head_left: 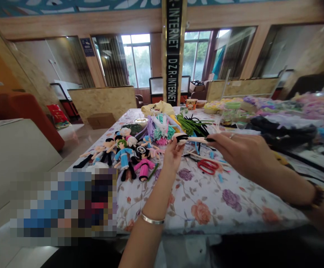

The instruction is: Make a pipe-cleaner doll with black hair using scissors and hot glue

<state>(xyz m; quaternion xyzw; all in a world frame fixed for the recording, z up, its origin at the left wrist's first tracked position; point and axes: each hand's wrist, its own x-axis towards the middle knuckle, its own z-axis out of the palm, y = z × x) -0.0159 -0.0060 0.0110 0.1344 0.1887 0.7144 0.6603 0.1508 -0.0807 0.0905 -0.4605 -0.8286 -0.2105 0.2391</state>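
Head view has us holding the doll (195, 139) just right of the frame's centre, left hand (173, 153) pinching one end, right hand (236, 149) closed on the other, and we'd best brace the left and work the right gently

Pale fuzzy piece (195, 139), black at 2 ends, held nearly level

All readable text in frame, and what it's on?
"R-INTERNET": upper part of the black pillar strip, running sideways, cut off by the top edge.
"DZR-INTERNET": same strip, lower down.
Yellow bag: dark lettering, too unclear to read.
Blue wall sign: too small.
Red bag: markings too blurred.
Tub: printed, illegible.
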